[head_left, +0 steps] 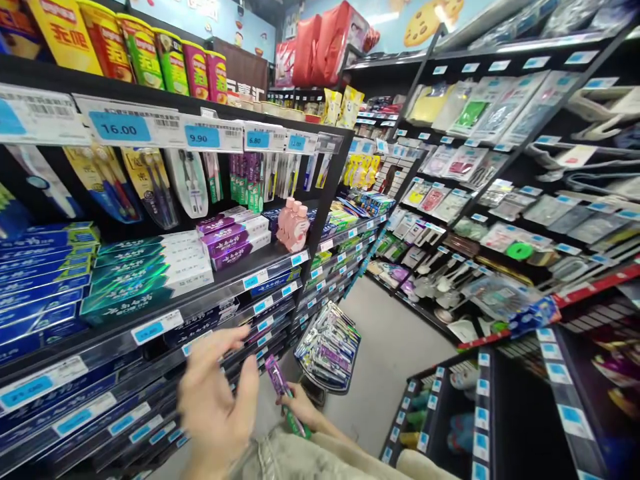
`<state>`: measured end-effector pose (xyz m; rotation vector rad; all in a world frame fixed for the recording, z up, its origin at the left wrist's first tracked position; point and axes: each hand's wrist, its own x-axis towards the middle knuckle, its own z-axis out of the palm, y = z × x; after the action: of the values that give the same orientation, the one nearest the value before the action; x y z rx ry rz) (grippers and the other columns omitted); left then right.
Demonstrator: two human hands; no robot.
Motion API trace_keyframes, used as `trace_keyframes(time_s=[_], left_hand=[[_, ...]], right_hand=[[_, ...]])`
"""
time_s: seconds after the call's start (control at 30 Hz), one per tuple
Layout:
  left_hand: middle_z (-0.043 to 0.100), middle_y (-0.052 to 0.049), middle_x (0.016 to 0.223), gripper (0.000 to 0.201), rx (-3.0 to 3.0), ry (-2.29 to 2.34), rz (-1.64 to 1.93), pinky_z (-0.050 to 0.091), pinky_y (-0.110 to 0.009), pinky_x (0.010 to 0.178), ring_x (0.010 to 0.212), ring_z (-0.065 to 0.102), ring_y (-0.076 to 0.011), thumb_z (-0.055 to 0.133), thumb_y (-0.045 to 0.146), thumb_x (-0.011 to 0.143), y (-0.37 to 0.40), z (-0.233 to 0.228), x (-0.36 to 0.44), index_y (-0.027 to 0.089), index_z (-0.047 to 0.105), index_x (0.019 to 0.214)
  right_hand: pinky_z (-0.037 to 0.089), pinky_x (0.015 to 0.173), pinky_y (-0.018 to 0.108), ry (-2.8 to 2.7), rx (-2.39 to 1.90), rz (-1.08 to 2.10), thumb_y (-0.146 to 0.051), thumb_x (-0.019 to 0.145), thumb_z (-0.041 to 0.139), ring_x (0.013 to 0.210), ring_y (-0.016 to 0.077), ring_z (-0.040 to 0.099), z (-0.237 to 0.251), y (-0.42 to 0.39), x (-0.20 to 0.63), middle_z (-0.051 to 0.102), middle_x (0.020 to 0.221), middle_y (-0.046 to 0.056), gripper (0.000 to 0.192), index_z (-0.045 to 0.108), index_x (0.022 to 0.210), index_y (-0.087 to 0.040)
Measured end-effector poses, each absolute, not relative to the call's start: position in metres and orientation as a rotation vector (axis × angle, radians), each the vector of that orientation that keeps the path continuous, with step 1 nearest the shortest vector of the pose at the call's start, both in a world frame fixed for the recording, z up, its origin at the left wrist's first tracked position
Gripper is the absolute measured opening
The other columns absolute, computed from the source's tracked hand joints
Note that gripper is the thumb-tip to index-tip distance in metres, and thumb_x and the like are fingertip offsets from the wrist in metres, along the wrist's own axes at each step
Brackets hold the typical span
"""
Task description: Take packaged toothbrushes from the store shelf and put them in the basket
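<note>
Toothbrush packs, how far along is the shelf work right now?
Looks done: toothbrush packs already hang under the price tags. In hand: the right hand grips a purple and green pack, while the blurred left hand is raised, open and empty, near the lower shelves. Left: a basket of packs on the floor looks full.

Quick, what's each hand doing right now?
Left hand: open, fingers spread, holding nothing.
Right hand: closed on a purple and green toothbrush pack.

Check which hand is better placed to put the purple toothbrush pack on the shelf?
Left, probably. The left hand is open and raised beside the black shelf; the right hand sits lower, holding the purple-and-green toothbrush pack.
</note>
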<state>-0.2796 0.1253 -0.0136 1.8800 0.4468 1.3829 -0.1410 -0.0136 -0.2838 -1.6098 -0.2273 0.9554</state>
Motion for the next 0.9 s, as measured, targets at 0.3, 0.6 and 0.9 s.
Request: trace_keyframes(time_s=[0.3, 0.6, 0.9], left_hand=[[0.065, -0.022, 0.132, 0.077, 1.466, 0.797, 0.621, 0.061, -0.051, 0.09, 0.115, 0.07, -0.0349, 0.065, 0.07, 0.081, 0.118, -0.227, -0.23, 0.018, 0.054, 0.137], [0.081, -0.012, 0.099, 0.047, 1.289, 0.419, 0.367, 0.059, -0.038, 0.088, 0.093, 0.075, -0.0262, 0.07, 0.06, 0.087, 0.106, -0.19, -0.246, 0.017, 0.074, 0.106], [0.078, -0.009, 0.09, 0.046, 1.338, 0.451, 0.465, 0.055, -0.033, 0.081, 0.087, 0.071, -0.0244, 0.06, 0.06, 0.095, 0.109, -0.183, -0.253, 0.018, 0.077, 0.09]], right_hand=[[0.044, 0.04, 0.023, -0.261, -1.42, 0.812, -0.057, 0.068, 0.081, 0.04, 0.0115, 0.053, -0.243, 0.012, -0.129, 0.059, 0.062, -0.007, 0.043, 0.057, 0.081, -0.023], [0.048, 0.042, 0.023, -0.29, -1.078, 0.631, -0.069, 0.086, 0.068, 0.043, 0.0115, 0.054, -0.114, 0.077, -0.11, 0.064, 0.062, -0.002, 0.05, 0.065, 0.088, -0.02], [0.049, 0.053, 0.024, -0.299, -1.044, 0.69, -0.07, 0.087, 0.066, 0.056, 0.0117, 0.056, -0.113, 0.087, -0.125, 0.067, 0.076, -0.001, 0.06, 0.073, 0.117, -0.019]])
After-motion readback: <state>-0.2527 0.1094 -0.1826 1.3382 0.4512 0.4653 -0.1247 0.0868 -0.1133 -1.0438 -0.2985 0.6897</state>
